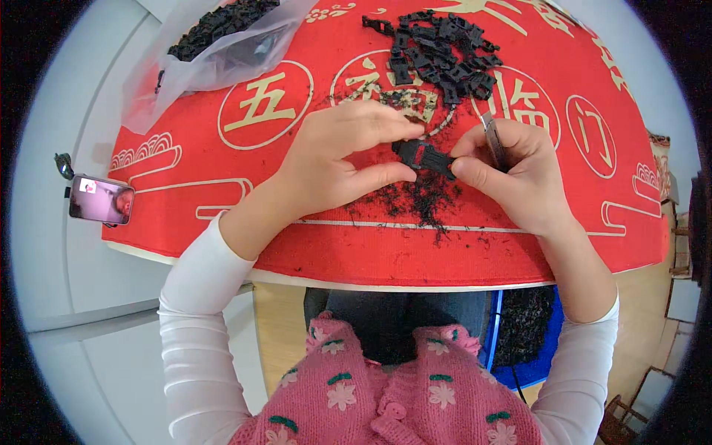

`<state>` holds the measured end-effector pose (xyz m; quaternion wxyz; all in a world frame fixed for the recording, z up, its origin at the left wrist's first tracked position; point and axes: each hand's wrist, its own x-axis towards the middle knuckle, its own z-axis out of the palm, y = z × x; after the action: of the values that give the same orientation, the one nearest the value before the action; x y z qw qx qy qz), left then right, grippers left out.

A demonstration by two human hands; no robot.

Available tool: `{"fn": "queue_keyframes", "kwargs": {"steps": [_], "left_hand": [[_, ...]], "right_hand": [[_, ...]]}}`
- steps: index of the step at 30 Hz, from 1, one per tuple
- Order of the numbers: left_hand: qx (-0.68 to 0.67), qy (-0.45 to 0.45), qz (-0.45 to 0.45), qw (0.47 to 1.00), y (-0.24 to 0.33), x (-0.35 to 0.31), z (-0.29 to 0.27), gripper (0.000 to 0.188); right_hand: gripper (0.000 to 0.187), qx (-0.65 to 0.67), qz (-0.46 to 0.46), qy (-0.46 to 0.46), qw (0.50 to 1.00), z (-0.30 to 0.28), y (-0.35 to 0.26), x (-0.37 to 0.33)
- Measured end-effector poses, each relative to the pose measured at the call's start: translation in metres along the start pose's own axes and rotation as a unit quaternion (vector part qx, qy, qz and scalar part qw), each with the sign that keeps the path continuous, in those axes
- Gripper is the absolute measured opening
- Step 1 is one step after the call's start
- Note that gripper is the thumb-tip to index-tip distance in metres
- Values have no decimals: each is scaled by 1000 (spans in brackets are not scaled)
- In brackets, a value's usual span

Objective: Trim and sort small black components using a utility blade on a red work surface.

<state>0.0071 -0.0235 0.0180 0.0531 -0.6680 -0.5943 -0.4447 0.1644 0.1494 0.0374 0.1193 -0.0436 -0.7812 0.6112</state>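
Observation:
A black plastic side-release buckle (424,157) is held over the red table mat. My left hand (341,152) has thumb and index finger on either side of the buckle's left end. With thumb and fingertips, my right hand (515,170) pinches the right end. A slim metal cutter blade (492,139) also sits in my right hand, pointing up and away between the fingers. Beneath and around the buckle lie many black plastic shavings (424,204). Just beyond my hands is a pile of similar black buckles (441,52).
A clear plastic bag (159,85) full of black parts lies at the far left of the red mat (356,256). A phone (101,200) on a holder stands by the left edge. Below the table on the right is a blue bin (534,363) with dark scraps.

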Motion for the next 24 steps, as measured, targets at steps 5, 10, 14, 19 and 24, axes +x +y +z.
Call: {"fn": "queue_keyframes", "kwargs": {"steps": [5,10,14,19,24], "left_hand": [[-2,-6,-30,1000,-3,-2,1,38],[86,-63,-81,991,-11,-4,-5,35],[48,-55,-103,992,-14,-8,-6,32],[40,-71,-141,987,-10,-15,-7,29],[68,-121,-104,985,-5,-5,-6,26]], "right_hand": [[17,-37,-72,54,995,1,11,2],[32,-246,-101,58,962,-5,2,7],[35,-251,-49,13,967,7,7,4],[38,-273,-52,-21,960,16,7,-4],[39,-304,-113,-24,946,19,13,-6]]}}
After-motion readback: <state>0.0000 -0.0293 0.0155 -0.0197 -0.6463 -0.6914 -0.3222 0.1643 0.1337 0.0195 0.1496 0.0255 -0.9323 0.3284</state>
